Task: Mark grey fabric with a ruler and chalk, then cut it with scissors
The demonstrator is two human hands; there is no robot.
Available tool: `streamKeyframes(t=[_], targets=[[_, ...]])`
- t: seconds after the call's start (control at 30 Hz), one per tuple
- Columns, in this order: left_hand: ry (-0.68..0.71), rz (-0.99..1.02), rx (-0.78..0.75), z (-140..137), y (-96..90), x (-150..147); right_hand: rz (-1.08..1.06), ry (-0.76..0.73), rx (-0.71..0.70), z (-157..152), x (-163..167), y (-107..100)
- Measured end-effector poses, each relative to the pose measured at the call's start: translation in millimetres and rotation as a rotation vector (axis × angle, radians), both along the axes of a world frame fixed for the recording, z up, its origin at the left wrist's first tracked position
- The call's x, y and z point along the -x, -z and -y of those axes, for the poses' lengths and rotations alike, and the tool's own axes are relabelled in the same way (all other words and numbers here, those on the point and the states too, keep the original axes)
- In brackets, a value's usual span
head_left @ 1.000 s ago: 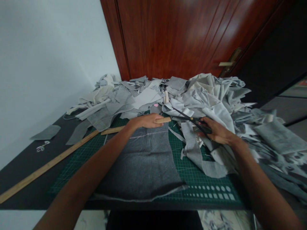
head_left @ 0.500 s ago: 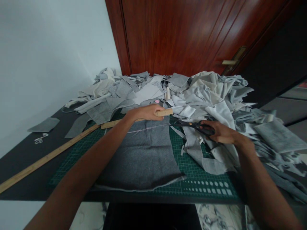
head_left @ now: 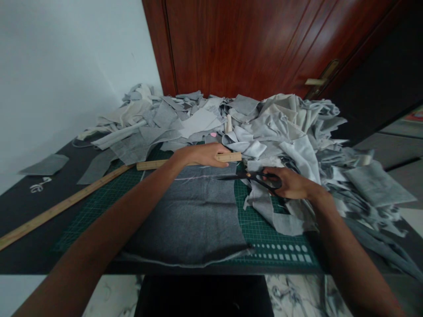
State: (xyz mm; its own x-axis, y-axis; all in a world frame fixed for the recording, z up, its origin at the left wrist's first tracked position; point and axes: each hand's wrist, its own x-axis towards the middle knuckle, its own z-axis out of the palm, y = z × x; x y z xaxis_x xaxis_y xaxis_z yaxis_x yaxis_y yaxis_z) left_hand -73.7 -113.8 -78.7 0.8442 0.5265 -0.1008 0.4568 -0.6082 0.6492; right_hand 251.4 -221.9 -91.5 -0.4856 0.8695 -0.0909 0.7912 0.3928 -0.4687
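Observation:
A piece of dark grey fabric (head_left: pixel 198 220) lies spread out, with a pale marked line (head_left: pixel 193 178) across its upper part. My left hand (head_left: pixel 203 154) is closed around a short wooden ruler (head_left: pixel 234 156) at the fabric's far side; its fingertips are partly hidden. In my right hand (head_left: pixel 294 182) is a pair of black scissors (head_left: pixel 248 175), fingers through the handles. The blades point left at the right end of the line, over the fabric's right edge, and look nearly closed.
Under the fabric is a green cutting mat (head_left: pixel 284 252). A long wooden ruler (head_left: pixel 66 205) runs diagonally on the dark table (head_left: pixel 20 220) at left. Heaped grey and white fabric scraps (head_left: pixel 280 121) line the back and right, before a wooden door (head_left: pixel 231 48). A small pink piece (head_left: pixel 213 134) lies among them.
My right hand has moved left, bringing the scissor blades further over the fabric along the line. The left hand still holds the short ruler. The view has shifted slightly.

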Motion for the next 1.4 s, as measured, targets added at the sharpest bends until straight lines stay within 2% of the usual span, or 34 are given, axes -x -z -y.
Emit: streamKeyframes(t=[0.3, 0.63, 0.87, 1.0, 1.4], targets=[[0.038, 0.008, 0.02, 0.8, 2.2, -1.7, -0.051, 0.023, 0.01, -2.5, -4.4, 6.7], [0.032, -0.012, 0.012, 2.1, 2.6, -1.9, 0.067, -0.031, -0.057, -3.4, 1.2, 9.3], [0.0, -0.032, -0.006, -0.2, 3.3, -1.6, 0.057, -0.035, 0.0, -3.5, 0.5, 8.0], [0.049, -0.039, -0.024, 0.8, -0.2, -2.2, 0.046, -0.032, 0.02, -4.8, -1.8, 8.4], [0.064, -0.018, -0.032, -0.3, 3.1, -2.7, 0.076, -0.045, -0.018, -4.6, -1.2, 9.4]])
